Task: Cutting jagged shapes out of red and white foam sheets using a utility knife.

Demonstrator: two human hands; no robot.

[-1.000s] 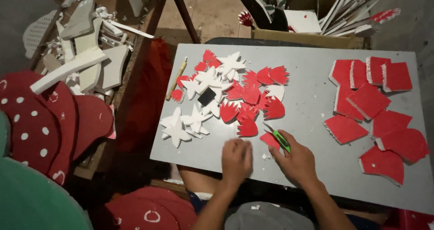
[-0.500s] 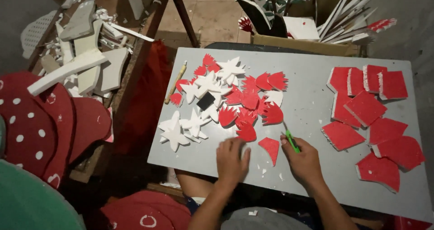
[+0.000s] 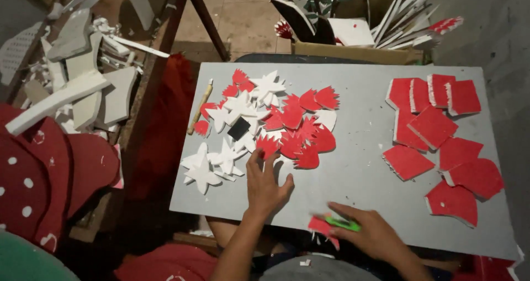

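- Right hand (image 3: 371, 236) fingers clamp a green cutter (image 3: 342, 223) and a small red foam piece (image 3: 322, 227) at the tabletop (image 3: 359, 165) near edge.
- Left hand (image 3: 265, 184) lies flat, fingers spread, just below the cutout pile (image 3: 287, 126).
- The foam piece looks light, stiff and crumbly; best pinched by its flat faces.

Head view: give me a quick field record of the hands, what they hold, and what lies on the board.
left hand: flat on the grey board, fingertips beside the pile of red and white cutouts
right hand: at the near edge, grip on a green cutter and a small red piece
board right side: red foam squares, loosely stacked
board left edge: tan stick
left of the board: white foam offcuts
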